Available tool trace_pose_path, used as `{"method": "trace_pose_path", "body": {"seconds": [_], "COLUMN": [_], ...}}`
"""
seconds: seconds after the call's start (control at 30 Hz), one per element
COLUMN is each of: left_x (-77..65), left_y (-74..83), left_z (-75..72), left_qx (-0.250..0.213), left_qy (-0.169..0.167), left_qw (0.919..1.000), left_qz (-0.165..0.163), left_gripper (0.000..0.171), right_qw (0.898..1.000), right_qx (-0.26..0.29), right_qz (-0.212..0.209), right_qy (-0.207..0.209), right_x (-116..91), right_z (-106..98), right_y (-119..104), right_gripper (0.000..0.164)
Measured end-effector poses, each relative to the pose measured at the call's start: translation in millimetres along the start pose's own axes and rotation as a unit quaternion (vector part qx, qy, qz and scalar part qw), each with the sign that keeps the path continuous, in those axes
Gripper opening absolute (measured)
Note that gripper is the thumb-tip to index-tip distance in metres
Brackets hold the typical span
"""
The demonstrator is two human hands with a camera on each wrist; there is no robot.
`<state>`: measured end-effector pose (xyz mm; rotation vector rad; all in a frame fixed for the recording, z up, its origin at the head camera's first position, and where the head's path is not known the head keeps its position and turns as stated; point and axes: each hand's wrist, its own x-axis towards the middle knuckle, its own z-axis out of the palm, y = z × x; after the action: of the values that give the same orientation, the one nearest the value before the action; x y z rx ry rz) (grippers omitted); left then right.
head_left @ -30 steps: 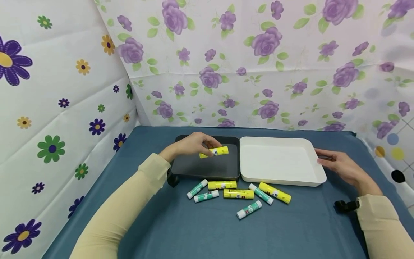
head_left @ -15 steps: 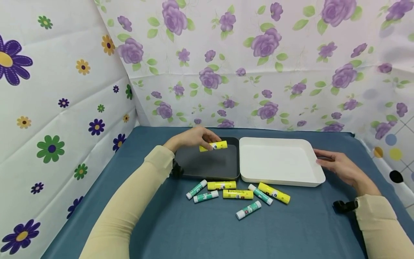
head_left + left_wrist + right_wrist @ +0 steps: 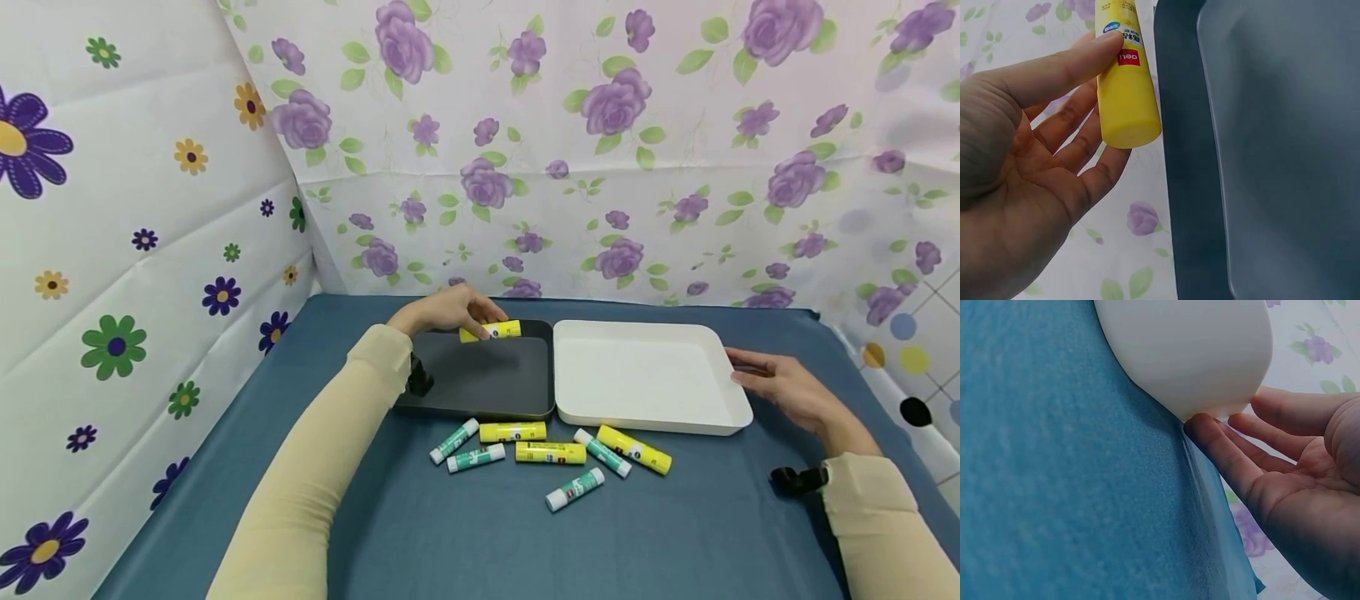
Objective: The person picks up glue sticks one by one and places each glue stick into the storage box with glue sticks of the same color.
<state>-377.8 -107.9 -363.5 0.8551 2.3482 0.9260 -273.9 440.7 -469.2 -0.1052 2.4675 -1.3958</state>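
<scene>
In the head view my left hand [image 3: 452, 309] pinches a yellow glue stick [image 3: 492, 331] above the far part of the black tray [image 3: 480, 379]. The left wrist view shows the thumb lying along the yellow barrel [image 3: 1129, 94], with the fingers behind it. My right hand [image 3: 795, 392] is at the right end of the white tray [image 3: 645, 375]. Its thumb and fairly straight fingers touch the outer wall, as the right wrist view shows on the white tray [image 3: 1197, 356]. Whether any fingertip reaches under the edge is hard to tell.
Three yellow glue sticks, one of them the middle yellow stick [image 3: 551, 452], lie in front of the trays. Several smaller green-and-white glue sticks [image 3: 574, 489] lie among them on the blue cloth [image 3: 562, 558]. A flowered curtain [image 3: 480, 233] hangs behind the table.
My left hand has moved farther back with the yellow glue stick, towards the far edge of the black tray. The right hand stays at the white tray.
</scene>
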Motion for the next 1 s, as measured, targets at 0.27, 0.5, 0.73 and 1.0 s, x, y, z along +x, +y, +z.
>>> {"method": "trace_pose_path", "body": {"seconds": [0.27,0.5,0.73,1.0], "left_x": [6.7,5.0,3.8,2.3], "left_y": [-8.5,-14.7,-30.1,-40.7], "left_z": [-4.2,-9.5,-14.4,-18.3], "left_qx": [-0.004,0.016,0.033,0.048], "left_qy": [0.001,-0.002,0.007,0.011], "left_qw": [0.9999,0.9992,0.9982,0.9964], "left_qz": [-0.014,-0.036,-0.05,-0.07], "left_gripper": [0.041,0.041,0.04,0.038], "right_qw": [1.0,1.0,1.0,1.0], "right_qx": [-0.003,-0.017,-0.013,-0.011], "right_qz": [-0.004,-0.009,-0.016,-0.013], "right_qy": [0.002,0.003,0.0,0.007], "right_x": [-0.8,-0.1,-0.1,-0.9], "right_z": [-1.4,-0.3,-0.1,-0.2], "right_y": [0.6,-0.2,-0.9,0.0], "right_gripper": [0.085,0.083,0.081,0.081]}}
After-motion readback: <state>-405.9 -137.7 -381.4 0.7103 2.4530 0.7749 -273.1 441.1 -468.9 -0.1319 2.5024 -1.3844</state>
